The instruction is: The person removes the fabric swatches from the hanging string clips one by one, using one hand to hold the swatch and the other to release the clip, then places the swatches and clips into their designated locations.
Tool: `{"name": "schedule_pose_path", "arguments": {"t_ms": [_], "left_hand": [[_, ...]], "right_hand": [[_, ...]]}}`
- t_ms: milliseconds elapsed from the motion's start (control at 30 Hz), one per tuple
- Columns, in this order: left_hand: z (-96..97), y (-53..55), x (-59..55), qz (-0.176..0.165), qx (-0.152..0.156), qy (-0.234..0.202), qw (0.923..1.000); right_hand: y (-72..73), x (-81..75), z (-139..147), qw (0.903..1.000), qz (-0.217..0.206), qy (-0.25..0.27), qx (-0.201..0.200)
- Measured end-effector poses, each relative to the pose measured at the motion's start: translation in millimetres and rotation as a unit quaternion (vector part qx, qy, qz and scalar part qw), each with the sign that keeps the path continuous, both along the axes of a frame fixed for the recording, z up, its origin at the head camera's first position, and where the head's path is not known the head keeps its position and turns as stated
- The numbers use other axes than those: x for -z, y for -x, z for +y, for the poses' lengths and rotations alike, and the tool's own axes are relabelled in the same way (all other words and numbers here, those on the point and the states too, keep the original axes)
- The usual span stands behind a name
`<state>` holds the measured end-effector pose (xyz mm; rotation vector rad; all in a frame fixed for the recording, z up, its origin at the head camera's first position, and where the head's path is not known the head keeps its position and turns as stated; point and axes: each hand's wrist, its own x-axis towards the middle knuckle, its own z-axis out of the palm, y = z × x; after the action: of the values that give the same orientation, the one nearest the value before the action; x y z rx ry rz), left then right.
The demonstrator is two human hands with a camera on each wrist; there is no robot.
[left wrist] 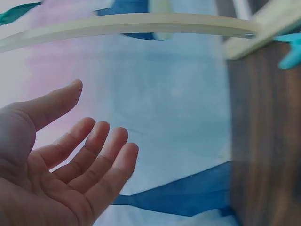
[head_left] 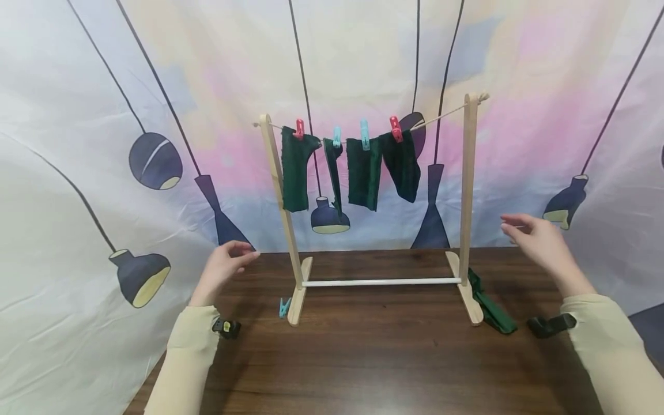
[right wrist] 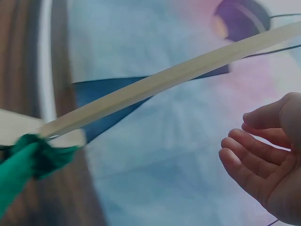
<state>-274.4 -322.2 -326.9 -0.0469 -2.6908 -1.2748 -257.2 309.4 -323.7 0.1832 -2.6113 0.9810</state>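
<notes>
My left hand point(head_left: 223, 265) hovers left of a small wooden drying rack point(head_left: 468, 190), fingers relaxed and nothing in them. On the other side, my right hand point(head_left: 536, 242) is in the air beside the right post, also holding nothing. Several dark green cloth pieces point(head_left: 295, 173) hang from the rack's string point(head_left: 441, 118). Two red clothespins point(head_left: 396, 129) and two light blue clothespins point(head_left: 365, 135) clip them there. A light blue clothespin point(head_left: 283, 308) lies on the table by the left foot. Beside the right foot lies a crumpled green cloth point(head_left: 493, 311), also visible in the right wrist view.
The rack's white lower bar point(head_left: 381, 282) joins its two feet on the dark wooden table point(head_left: 363, 357). Behind stands a fabric backdrop point(head_left: 233, 75) printed with hanging lamps. A black strap device point(head_left: 550, 325) sits at the right wrist, another point(head_left: 226, 328) at the left.
</notes>
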Motion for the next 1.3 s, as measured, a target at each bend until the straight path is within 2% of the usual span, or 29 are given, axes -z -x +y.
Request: {"name": "schedule_pose_path", "arguments": {"t_ms": [200, 433, 633, 833, 1067, 1167, 1300], "left_hand": [[14.6, -6.2, -34.4, 0.050, 0.021, -0.017, 0.9984], [41.1, -9.1, -62.8, 0.101, 0.044, 0.019, 0.9937], [77.0, -10.3, -90.4, 0.140, 0.093, -0.004, 0.9858], [122.3, -4.7, -118.5, 0.199, 0.154, -0.028, 0.9675], [175.5, -0.1, -149.8, 0.233, 0.208, -0.007, 0.9500], [194.9, 0.9, -159.8, 0.242, 0.221, 0.004, 0.9449], [216.2, 5.5, -170.9, 0.250, 0.218, 0.015, 0.9432]], "right_hand": [[-18.0, -33.7, 3.9, 0.9978, 0.048, 0.040, 0.022], [-27.5, -50.7, -8.7, 0.9949, 0.079, 0.058, 0.021], [-22.1, -62.8, -26.0, 0.9923, 0.102, 0.070, 0.011], [-17.9, -77.8, -39.7, 0.9876, 0.122, 0.098, -0.012], [-9.3, -92.2, -59.9, 0.9819, 0.138, 0.124, -0.037], [-5.7, -97.5, -70.1, 0.9814, 0.140, 0.122, -0.048], [-1.1, -104.3, -82.9, 0.9834, 0.132, 0.112, -0.055]]}}
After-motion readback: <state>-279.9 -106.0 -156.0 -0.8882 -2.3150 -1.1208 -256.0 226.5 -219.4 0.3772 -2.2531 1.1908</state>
